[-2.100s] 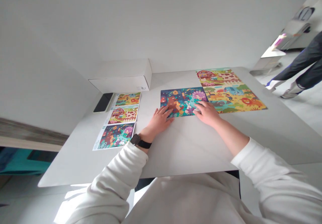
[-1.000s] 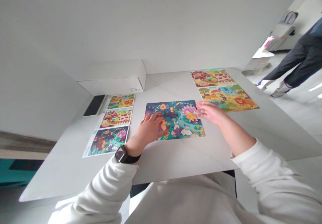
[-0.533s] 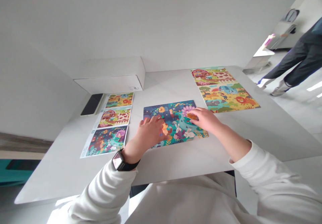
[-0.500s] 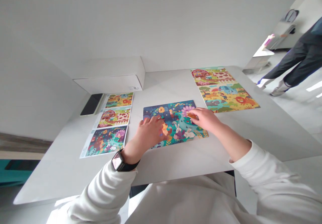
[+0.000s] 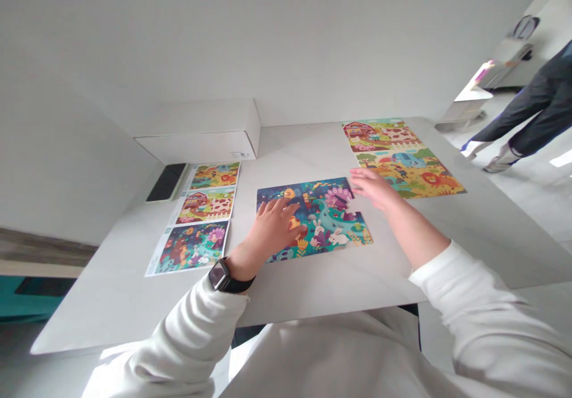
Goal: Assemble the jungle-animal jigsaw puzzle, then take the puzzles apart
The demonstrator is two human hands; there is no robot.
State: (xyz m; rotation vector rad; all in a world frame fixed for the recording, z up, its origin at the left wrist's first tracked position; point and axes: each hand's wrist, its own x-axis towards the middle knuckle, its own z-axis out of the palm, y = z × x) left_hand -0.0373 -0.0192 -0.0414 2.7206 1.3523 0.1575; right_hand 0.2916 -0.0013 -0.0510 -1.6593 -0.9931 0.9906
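Observation:
My left hand (image 5: 276, 225) lies over the left half of a night-forest jigsaw puzzle (image 5: 328, 222), fingers spread and holding nothing visible. It hides part of the picture. A notch shows in the puzzle's right edge, below the pink peacock, with bare white tabletop inside it. Just right of that edge is my right hand (image 5: 375, 189), fingers stretched to the left and apart, with no piece showing between them. Its fingers overlap the lower of two bright puzzle pictures, the safari scene (image 5: 413, 174). What lies under the palm is hidden.
A farm picture (image 5: 379, 134) adjoins the safari one. At left, a sheet of small reference pictures (image 5: 208, 204) lies beside a dark phone (image 5: 166, 182). A white box (image 5: 196, 145) stands at the wall on the white table (image 5: 304, 294). A person's legs (image 5: 529, 109) show far right.
My right hand has moved right and slightly away from me, off the puzzle. The brown-backed piece in its fingers is out of sight, and the notch has come into view. My left hand shifted slightly.

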